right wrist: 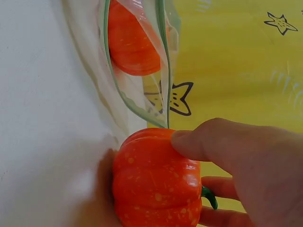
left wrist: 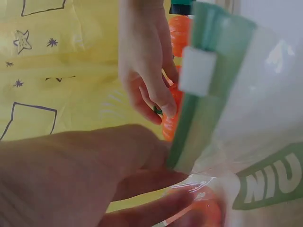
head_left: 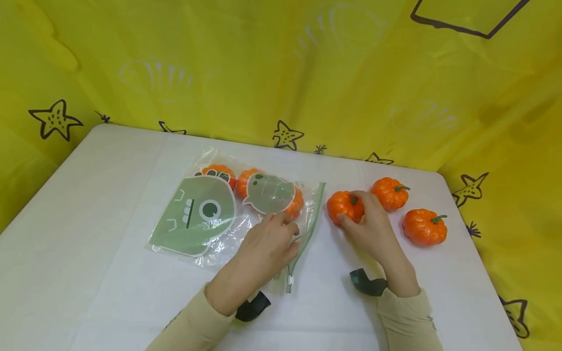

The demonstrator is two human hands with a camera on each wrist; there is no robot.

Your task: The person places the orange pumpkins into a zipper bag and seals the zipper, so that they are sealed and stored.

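Note:
A clear slider zip bag (head_left: 246,234) printed with green cartoon shapes lies flat, with several small orange pumpkins (head_left: 296,204) inside it. My left hand (head_left: 268,243) pinches the bag near its open green-edged mouth; in the left wrist view the white slider (left wrist: 198,71) shows beside the fingers. To the right of that mouth, my right hand (head_left: 371,224) grips a small orange pumpkin (head_left: 342,207) with a green stem, thumb on one side and fingers on the other. In the right wrist view the held pumpkin (right wrist: 156,179) is close before the gaping bag mouth (right wrist: 116,85).
Two more pumpkins stand right of my right hand, one farther back (head_left: 388,194) and one nearer (head_left: 423,228). A white table (head_left: 110,302) lies under everything. Behind it hangs a yellow cloth (head_left: 246,97) with starfish drawings. Dark wrist devices (head_left: 253,307) show beside both sleeves.

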